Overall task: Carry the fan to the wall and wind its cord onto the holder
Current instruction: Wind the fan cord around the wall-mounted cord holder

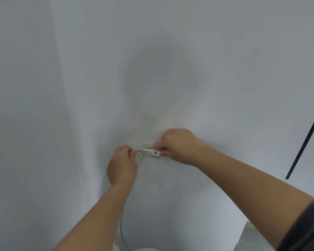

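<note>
A small white cord holder (151, 152) is fixed to the white wall at the middle of the head view. My right hand (179, 145) pinches its right end, where a loop of cord lies on it. My left hand (122, 165) sits just left of the holder and pinches the thin white cord (122, 230), which drops from there toward the floor behind my left forearm. The fan itself is out of sight.
The white wall (152, 69) fills nearly the whole view, with a corner fold at the left. A thin black pole (304, 142) slants down the right edge. A pale box-like surface (252, 236) shows at the lower right.
</note>
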Available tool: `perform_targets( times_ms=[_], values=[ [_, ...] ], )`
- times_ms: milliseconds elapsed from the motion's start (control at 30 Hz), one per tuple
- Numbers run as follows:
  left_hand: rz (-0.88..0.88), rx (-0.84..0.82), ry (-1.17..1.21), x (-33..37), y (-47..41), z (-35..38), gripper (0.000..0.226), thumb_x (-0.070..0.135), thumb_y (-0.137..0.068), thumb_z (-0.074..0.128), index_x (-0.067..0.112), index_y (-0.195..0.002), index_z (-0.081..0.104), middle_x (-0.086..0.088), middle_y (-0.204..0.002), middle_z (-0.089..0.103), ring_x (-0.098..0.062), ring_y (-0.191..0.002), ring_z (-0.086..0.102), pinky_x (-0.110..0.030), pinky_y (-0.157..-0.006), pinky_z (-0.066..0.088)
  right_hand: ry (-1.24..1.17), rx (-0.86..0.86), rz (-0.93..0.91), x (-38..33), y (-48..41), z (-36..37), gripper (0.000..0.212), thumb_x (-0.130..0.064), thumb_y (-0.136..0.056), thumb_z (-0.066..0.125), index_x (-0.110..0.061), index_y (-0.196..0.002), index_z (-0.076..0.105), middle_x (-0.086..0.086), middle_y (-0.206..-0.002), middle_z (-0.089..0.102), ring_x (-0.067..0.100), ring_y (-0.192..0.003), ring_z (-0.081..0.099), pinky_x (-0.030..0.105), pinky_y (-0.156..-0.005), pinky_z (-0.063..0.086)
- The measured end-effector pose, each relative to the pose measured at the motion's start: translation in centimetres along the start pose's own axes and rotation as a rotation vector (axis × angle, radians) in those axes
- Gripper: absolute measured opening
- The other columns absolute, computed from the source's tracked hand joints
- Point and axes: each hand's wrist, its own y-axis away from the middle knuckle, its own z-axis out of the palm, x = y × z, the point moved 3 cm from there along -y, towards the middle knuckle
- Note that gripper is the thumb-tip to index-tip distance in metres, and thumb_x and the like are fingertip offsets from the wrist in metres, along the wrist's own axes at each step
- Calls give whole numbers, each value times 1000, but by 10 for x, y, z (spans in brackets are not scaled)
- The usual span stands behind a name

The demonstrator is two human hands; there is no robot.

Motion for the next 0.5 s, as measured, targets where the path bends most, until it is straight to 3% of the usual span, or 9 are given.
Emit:
perform_targets(
  times_ms=[167, 367, 500],
  values=[
    [-193, -26, 7, -8, -7, -2, 45, 51, -88, 59, 18, -61, 43, -1, -63, 53, -28, -62, 50, -30, -55, 36, -10, 7, 6, 0, -1, 1, 23, -39, -98, 44, -34, -108, 63, -2, -90, 63, 21, -99, 52, 31, -70, 42],
    [-87, -63, 429, 4, -12, -7, 23, 22, -95, 54, 7, -79, 62, -2, -66, 57, -18, -63, 49, -29, -58, 37, -52, 67, 63, -4, 1, 2, 27, -46, -95, 45, -29, -89, 64, -7, -72, 45, 18, -94, 51, 29, -62, 30],
    [-73, -118, 565, 7, -10, -8, 26, 13, -99, 44, 5, -84, 64, 10, -57, 49, -11, -55, 40, -26, -53, 32, -88, 105, 126, -6, 0, 3, 27, -45, -94, 48, -28, -84, 66, -7, -70, 46, 18, -91, 52, 29, -60, 28]
  ],
)
